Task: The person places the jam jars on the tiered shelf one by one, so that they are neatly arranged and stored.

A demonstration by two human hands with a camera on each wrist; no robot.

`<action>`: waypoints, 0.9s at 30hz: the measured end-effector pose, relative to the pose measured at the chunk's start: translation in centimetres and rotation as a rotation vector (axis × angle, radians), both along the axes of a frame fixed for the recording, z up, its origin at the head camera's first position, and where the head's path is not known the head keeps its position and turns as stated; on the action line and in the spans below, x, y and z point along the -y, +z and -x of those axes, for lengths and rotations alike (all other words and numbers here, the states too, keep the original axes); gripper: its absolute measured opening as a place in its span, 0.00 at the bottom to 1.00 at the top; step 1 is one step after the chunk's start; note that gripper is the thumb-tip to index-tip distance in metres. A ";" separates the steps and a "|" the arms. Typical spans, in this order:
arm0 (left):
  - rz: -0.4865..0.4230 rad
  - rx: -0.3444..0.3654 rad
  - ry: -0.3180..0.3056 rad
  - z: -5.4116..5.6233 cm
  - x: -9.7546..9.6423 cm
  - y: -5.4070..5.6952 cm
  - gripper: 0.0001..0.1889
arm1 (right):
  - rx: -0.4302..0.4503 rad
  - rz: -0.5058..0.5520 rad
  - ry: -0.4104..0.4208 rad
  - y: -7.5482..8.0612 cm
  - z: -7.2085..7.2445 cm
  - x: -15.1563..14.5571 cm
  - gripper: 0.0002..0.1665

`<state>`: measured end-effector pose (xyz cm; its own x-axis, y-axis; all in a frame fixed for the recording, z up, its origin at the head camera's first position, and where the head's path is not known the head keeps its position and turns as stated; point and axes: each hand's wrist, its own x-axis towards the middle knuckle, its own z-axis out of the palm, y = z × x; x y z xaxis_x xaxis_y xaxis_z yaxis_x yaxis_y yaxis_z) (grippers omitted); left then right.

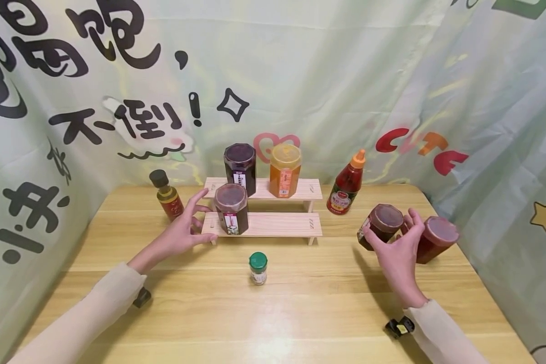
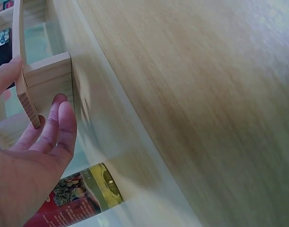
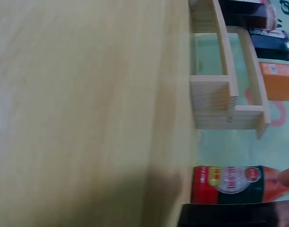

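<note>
My left hand grips the left end of the two-step wooden rack, thumb at its front and fingers round the lower board's end. In the left wrist view the left fingers lie against that end. On the lower step stands a dark jam jar with a white label. On the upper step are a purple-black jam jar and an orange jam jar. At the right, my right hand holds another dark jam jar, tilted above the table, beside a red jam jar.
A red sauce bottle with an orange tip stands right of the rack. A black-capped bottle is behind my left hand. In front of the rack stands a small green-capped shaker. Printed cloth hangs around the wooden table.
</note>
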<state>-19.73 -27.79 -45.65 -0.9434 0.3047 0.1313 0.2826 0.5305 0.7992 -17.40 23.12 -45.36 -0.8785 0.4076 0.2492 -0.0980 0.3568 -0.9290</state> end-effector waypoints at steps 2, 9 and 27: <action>-0.006 0.003 0.000 0.0 0.1 0.0 0.67 | 0.019 -0.003 0.003 -0.5 0.4 0.1 0.69; -0.018 0.010 -0.004 -0.1 0.2 -0.1 0.67 | 0.032 -0.020 -0.015 -1.6 1.2 0.5 0.68; -0.029 0.007 -0.011 -0.1 0.1 0.0 0.66 | 0.030 -0.141 -0.032 -1.3 1.6 -0.8 0.58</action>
<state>-19.65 -27.86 -45.66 -0.9410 0.3108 0.1337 0.2825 0.5045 0.8159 -18.97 23.93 -46.70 -0.8738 0.3980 0.2796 -0.0573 0.4866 -0.8718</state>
